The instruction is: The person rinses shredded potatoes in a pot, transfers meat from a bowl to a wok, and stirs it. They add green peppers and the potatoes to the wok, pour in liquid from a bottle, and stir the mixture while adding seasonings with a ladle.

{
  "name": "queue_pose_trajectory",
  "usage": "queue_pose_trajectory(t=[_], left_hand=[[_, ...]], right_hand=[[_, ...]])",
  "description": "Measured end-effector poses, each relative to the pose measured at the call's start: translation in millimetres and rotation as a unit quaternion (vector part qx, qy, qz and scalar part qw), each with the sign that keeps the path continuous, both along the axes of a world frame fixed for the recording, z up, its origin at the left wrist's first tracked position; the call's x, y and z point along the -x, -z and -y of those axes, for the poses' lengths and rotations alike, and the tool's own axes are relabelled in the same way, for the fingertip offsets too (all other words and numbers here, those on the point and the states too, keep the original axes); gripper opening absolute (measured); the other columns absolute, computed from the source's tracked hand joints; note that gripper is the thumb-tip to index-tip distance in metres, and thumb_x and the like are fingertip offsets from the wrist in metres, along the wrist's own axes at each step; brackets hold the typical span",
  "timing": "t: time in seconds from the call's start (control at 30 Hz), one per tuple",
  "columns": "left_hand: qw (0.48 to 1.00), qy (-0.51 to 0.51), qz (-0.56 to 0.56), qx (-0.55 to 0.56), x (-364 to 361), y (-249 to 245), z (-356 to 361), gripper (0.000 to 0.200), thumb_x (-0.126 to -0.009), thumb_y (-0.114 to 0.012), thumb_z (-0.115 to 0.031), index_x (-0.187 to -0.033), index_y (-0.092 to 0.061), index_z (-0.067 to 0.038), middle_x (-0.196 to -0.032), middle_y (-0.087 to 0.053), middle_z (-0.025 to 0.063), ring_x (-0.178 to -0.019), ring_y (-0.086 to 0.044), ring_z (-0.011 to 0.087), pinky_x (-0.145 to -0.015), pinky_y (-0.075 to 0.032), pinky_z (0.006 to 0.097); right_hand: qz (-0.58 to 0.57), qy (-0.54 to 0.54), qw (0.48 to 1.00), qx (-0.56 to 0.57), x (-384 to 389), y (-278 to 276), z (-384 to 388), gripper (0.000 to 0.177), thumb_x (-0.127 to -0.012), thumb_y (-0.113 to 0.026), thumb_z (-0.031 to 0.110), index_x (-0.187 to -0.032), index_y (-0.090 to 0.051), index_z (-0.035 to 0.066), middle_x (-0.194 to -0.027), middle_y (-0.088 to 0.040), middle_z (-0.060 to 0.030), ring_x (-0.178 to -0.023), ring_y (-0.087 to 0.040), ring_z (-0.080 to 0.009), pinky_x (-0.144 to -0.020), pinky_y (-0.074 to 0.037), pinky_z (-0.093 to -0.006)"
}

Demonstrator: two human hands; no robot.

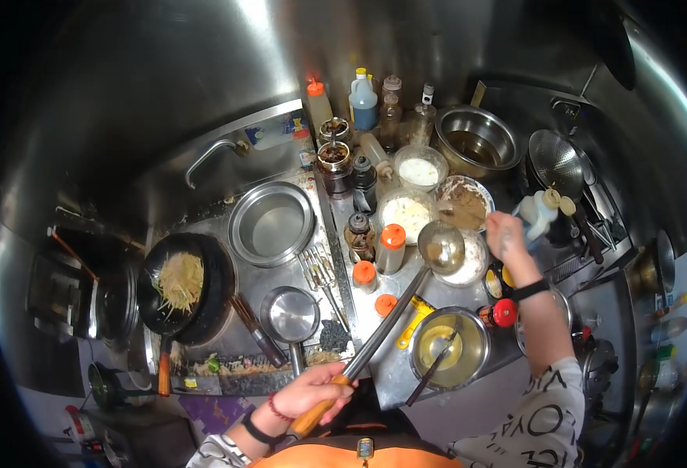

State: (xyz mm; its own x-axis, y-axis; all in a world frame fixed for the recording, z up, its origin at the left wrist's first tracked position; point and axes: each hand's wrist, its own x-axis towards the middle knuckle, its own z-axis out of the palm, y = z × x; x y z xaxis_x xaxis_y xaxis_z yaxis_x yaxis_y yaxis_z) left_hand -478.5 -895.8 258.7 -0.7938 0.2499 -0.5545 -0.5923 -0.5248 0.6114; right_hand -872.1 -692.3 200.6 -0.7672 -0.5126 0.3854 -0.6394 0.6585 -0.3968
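Observation:
My left hand (312, 396) is wrapped round the wooden handle of a long metal ladle (382, 331). The ladle's bowl is up over the tubs of white seasoning (464, 265). My right hand (507, 236) is closed, fingertips beside the brown powder bowl (468, 201) and right of the ladle bowl; what it holds, if anything, I cannot tell. Close behind that hand is a pale blue and white plastic container (538, 214) with yellowish tops. On the left, a black wok (179, 288) contains a heap of pale shredded food (181, 282).
A steel basin (271, 225) and a small saucepan (290, 313) stand on the stove. Squeeze bottles (391, 248) and sauce jars (334, 168) line the counter. A steel bowl (449, 347) of yellow liquid has a utensil in it. Behind are a large pot (477, 140) and strainer (555, 160).

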Motion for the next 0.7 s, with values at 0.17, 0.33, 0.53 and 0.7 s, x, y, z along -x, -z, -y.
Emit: queue_pose_trajectory(t=[0.17, 0.33, 0.53, 0.7], left_hand=[[0.998, 0.004, 0.05, -0.03, -34.9, -19.9, 17.1, 0.018, -0.084, -0.051, -0.001, -0.101, -0.049, 0.001, -0.065, -0.052, 0.0043, -0.041, -0.047, 0.0087, -0.038, -0.037, 0.0197], [0.997, -0.005, 0.071, -0.03, -45.8, -22.8, 15.5, 0.018, -0.084, -0.052, -0.002, -0.101, -0.049, 0.0, -0.066, -0.051, 0.0043, -0.041, -0.047, 0.0085, -0.038, -0.037, 0.0194], [0.997, -0.018, 0.061, -0.037, -48.4, -16.5, 14.4, 0.019, -0.083, -0.052, -0.002, -0.101, -0.049, 0.001, -0.065, -0.052, 0.005, -0.04, -0.047, 0.0088, -0.036, -0.037, 0.0195], [0.997, -0.034, 0.042, -0.05, -33.3, -18.0, 10.2, 0.019, -0.083, -0.049, -0.004, -0.101, -0.049, 0.002, -0.064, -0.051, 0.0078, -0.038, -0.047, 0.0101, -0.034, -0.036, 0.0195]], right_hand=[[0.059, -0.076, 0.983, -0.157, 1.8, 37.9, 53.9, 0.015, -0.075, -0.051, 0.01, -0.074, -0.063, 0.001, -0.078, -0.06, -0.0249, -0.075, -0.06, -0.0406, -0.07, -0.049, -0.0451], [0.082, -0.143, 0.983, -0.077, 9.5, 65.4, 63.0, 0.015, -0.073, -0.05, 0.006, -0.072, -0.063, -0.001, -0.076, -0.061, -0.0239, -0.067, -0.06, -0.0379, -0.065, -0.049, -0.0401], [0.529, 0.028, 0.846, 0.056, 24.0, 62.7, 44.9, 0.011, -0.073, -0.055, 0.007, -0.072, -0.064, 0.001, -0.063, -0.06, -0.0159, -0.056, -0.058, -0.0193, -0.055, -0.045, -0.0327], [0.264, -0.016, 0.964, 0.013, -11.4, -16.0, -13.7, 0.011, -0.074, -0.053, 0.004, -0.072, -0.063, 0.0, -0.067, -0.064, -0.0138, -0.06, -0.061, -0.0196, -0.057, -0.047, -0.0326]])
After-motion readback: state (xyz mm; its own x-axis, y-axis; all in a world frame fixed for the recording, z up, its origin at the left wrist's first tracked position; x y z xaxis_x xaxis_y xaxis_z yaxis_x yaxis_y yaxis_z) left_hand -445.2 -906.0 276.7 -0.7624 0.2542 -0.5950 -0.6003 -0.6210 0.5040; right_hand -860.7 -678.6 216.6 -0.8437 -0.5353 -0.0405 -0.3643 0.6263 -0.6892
